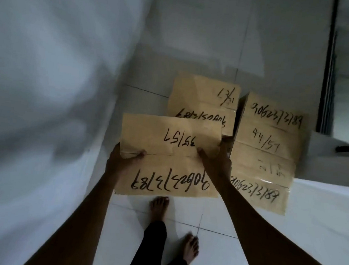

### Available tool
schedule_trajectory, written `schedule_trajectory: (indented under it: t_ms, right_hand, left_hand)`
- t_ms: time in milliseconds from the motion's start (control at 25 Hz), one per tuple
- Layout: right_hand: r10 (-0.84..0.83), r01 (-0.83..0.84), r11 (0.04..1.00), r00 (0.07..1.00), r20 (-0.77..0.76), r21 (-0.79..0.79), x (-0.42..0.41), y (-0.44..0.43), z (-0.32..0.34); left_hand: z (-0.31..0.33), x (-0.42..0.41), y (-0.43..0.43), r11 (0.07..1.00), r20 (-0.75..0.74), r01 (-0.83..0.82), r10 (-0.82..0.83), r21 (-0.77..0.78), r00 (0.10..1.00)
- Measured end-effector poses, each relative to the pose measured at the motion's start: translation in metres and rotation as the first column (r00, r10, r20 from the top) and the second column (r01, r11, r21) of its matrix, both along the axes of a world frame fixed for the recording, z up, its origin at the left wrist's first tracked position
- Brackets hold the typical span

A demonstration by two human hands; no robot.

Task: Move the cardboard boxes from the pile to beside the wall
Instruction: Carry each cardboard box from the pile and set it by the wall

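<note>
**Carried box hanging above bare feet, close to the wall**

Head view: the left hand and right hand are both gripping the carried box by its side edges, thumbs lying on top, each grip clenched on the cardboard. The box is hovering above the floor, just beside the wall on the left, near the far box and a stack of boxes on the right.

The risk, as I judge it: the hands are only pinching the edges, so the box could slip and land on the bare foot directly below.

Motion is blurring the wall. The box's underside and fingers are hidden, and the source pile is not showing.
</note>
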State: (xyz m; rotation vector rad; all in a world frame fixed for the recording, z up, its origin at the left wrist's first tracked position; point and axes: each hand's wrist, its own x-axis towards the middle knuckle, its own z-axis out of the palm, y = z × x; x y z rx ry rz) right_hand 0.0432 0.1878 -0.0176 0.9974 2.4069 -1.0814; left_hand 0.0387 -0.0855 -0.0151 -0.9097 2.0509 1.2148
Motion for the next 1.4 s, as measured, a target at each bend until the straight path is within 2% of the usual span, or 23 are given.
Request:
schedule_trajectory:
  t_ms: [160, 280, 360, 480, 600, 680, 800, 1000, 1200, 1280, 1400]
  right_hand:
    - [0.155, -0.154, 0.986, 0.988, -0.007, 0.068, 0.006, -0.027, 0.184]
    - [0.310, -0.306, 0.950, 0.948, -0.072, 0.069, 0.035, -0.054, 0.319]
    - [0.440, -0.437, 0.898, 0.886, -0.149, 0.049, 0.070, -0.071, 0.383]
    - [0.585, -0.604, 0.796, 0.779, -0.226, -0.019, 0.129, -0.101, 0.437]
    - [0.748, -0.790, 0.609, 0.601, -0.282, -0.070, 0.214, -0.144, 0.477]
    - [0.831, -0.884, 0.455, 0.466, -0.305, -0.110, 0.277, -0.175, 0.493]
    - [0.907, -0.955, 0.267, 0.294, -0.303, -0.128, 0.372, -0.219, 0.507]
    - [0.939, -0.986, -0.030, 0.029, -0.344, -0.163, 0.583, -0.268, 0.519]
    - [0.934, -0.969, -0.178, -0.111, -0.339, -0.172, 0.776, -0.285, 0.506]
    - [0.936, -0.961, -0.195, -0.123, -0.330, -0.195, 0.838, -0.289, 0.503]
    - [0.944, -0.962, -0.187, -0.121, -0.309, -0.196, 0.910, -0.303, 0.486]
  left_hand:
    - [0.190, 0.047, -0.023, 0.992, -0.050, -0.124, 0.124, 0.007, 0.991]
    - [0.326, 0.121, -0.034, 0.957, -0.131, -0.289, 0.284, -0.021, 0.950]
    - [0.391, 0.188, -0.036, 0.905, -0.221, -0.423, 0.407, -0.031, 0.886]
    - [0.446, 0.294, -0.037, 0.802, -0.316, -0.595, 0.550, -0.059, 0.773]
    - [0.478, 0.418, -0.040, 0.634, -0.336, -0.771, 0.717, -0.050, 0.611]
    - [0.493, 0.505, -0.041, 0.488, -0.353, -0.870, 0.804, -0.065, 0.478]
    - [0.510, 0.625, -0.034, 0.301, -0.372, -0.949, 0.873, -0.096, 0.315]
    - [0.509, 0.848, -0.007, 0.001, -0.397, -0.991, 0.917, -0.130, 0.053]
    - [0.508, 1.031, 0.021, -0.187, -0.392, -0.966, 0.914, -0.177, -0.105]
    - [0.508, 1.088, 0.020, -0.245, -0.377, -0.947, 0.914, -0.209, -0.153]
    - [0.502, 1.161, 0.000, -0.255, -0.346, -0.934, 0.924, -0.250, -0.160]
